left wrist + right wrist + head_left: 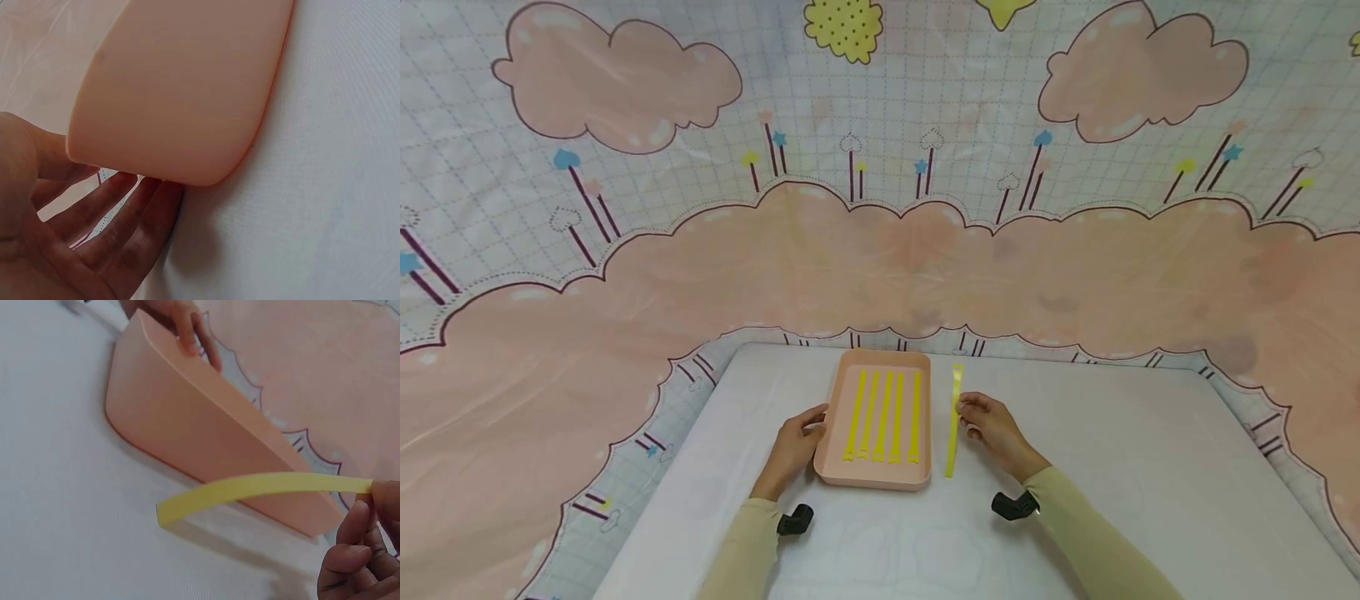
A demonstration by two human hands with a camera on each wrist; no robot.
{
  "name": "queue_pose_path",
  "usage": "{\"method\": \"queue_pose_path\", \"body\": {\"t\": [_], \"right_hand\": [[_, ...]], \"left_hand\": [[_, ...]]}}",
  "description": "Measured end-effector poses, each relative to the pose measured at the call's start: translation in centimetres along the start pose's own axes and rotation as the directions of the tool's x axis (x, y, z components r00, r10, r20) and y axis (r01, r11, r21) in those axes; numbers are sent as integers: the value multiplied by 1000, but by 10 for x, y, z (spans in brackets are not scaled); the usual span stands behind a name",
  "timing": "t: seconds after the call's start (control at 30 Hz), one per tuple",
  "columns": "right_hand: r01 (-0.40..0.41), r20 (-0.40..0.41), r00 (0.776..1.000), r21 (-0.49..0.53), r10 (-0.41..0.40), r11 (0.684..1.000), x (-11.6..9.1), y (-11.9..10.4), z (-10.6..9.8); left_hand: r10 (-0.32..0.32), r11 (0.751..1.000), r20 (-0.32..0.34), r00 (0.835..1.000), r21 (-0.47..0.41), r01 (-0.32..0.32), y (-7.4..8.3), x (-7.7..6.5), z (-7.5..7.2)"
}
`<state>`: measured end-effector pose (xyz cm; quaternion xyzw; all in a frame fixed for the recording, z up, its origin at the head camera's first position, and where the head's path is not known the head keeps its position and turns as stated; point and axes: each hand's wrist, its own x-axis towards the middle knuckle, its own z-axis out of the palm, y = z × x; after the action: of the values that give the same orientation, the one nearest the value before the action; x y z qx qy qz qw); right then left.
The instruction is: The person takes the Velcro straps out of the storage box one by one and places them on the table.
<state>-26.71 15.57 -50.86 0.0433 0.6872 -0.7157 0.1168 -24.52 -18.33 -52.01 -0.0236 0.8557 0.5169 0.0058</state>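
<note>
A pink rectangular tray [872, 482] stands on the table, with several yellow strips [880, 417] lying lengthwise side by side in it, notched at their near ends. My left hand [793, 450] holds the tray's left wall; in the right wrist view the thumb laps over the rim while other fingers [119, 206] lie outside. Right of the tray, my right hand [997, 431] pinches another yellow strip [953, 442] between thumb and fingertips. In the right wrist view this strip [250, 484] bows in the air, its free end above the table, casting a shadow.
The white table [1120, 450] spreads out on both sides of the tray. A patterned cloth [925, 267] with clouds hangs behind it and around its sides. Black wrist devices [796, 520] are strapped at both sleeves.
</note>
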Motion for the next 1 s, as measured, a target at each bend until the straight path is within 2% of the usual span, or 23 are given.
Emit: {"method": "queue_pose_path", "body": {"t": [0.33,0.57,1.0], "right_hand": [[14,-35,999,-147,-20,989,15,6,0],[8,-94,995,-260,-34,966,28,9,3],[-15,-115,993,-314,-23,949,39,8,7]], "left_hand": [[-3,1000,-2,1000,13,3,0,-1,0],[1,1000,-7,1000,20,-1,-3,-1,0],[5,1000,7,1000,21,-5,-3,0,-1]]}}
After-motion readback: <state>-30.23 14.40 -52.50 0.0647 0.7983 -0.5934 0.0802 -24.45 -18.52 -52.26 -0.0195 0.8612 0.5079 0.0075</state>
